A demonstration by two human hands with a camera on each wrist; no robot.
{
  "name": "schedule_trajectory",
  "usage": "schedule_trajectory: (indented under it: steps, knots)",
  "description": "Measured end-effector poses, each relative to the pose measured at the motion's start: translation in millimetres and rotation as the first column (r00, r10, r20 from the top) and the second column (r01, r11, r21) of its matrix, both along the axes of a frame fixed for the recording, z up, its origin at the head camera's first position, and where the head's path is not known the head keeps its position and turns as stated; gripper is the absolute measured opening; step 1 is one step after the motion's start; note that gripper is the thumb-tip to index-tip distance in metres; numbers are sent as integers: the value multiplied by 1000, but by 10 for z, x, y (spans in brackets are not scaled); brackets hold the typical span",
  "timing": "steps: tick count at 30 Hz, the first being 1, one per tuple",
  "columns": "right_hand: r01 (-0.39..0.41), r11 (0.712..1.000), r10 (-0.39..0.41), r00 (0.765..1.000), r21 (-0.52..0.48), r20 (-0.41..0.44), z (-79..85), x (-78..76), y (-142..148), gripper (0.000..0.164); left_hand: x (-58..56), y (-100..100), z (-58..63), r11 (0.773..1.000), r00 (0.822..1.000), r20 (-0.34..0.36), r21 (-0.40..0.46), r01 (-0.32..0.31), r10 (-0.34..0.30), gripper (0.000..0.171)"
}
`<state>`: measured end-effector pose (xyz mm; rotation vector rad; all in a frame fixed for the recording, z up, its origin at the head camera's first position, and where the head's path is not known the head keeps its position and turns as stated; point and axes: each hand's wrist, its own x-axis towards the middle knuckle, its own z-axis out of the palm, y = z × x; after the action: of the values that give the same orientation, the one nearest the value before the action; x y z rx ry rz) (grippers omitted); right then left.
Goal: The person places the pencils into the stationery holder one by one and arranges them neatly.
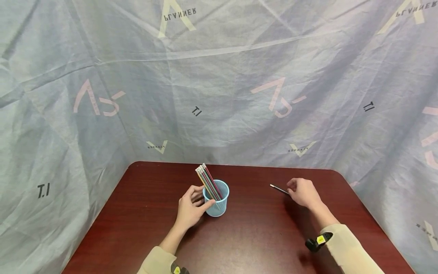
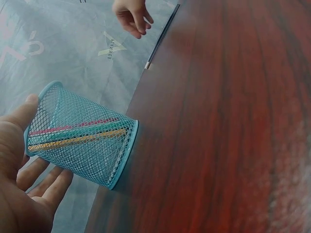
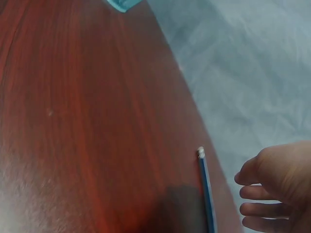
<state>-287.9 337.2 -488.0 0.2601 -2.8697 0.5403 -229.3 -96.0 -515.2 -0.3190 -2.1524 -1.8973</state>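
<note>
A light-blue mesh pencil cup (image 1: 217, 208) stands upright on the table, with several pencils (image 1: 208, 182) leaning to the left in it, eraser ends up. My left hand (image 1: 190, 207) holds the cup by its left side, thumb at the near side of the rim and fingers behind; the left wrist view shows the hand (image 2: 24, 179) around the mesh cup (image 2: 82, 136). A single dark pencil (image 3: 207, 194) with a white eraser lies on the table at the right. Above and beside it hovers my right hand (image 1: 303, 193), fingers loosely bent, apart from the pencil in the right wrist view.
The dark red wooden table (image 1: 253, 236) has rounded far corners. Grey printed cloth (image 1: 226, 95) hangs behind it and along both sides. A black wrist device (image 1: 318, 242) with a yellow label sits at my right cuff.
</note>
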Motion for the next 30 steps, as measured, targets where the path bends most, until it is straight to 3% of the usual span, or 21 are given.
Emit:
schedule_trajectory:
  steps: [12, 21, 26, 30]
  knots:
    - [31, 999, -33, 998, 34, 60, -242, 25, 101, 15, -7, -3, -16, 1000, 1000, -2, -4, 0, 0, 51]
    - [61, 997, -62, 998, 56, 20, -341, 47, 115, 6, -8, 4, -25, 1000, 1000, -2, -3, 1, -1, 51]
    - [51, 998, -50, 998, 42, -23, -324, 54, 79, 5, -25, 2, -34, 1000, 1000, -2, 0, -3, 3, 51]
    - [35, 999, -33, 997, 26, -72, -199, 52, -2, 5, -28, -2, -38, 1000, 1000, -1, -4, -2, 2, 51]
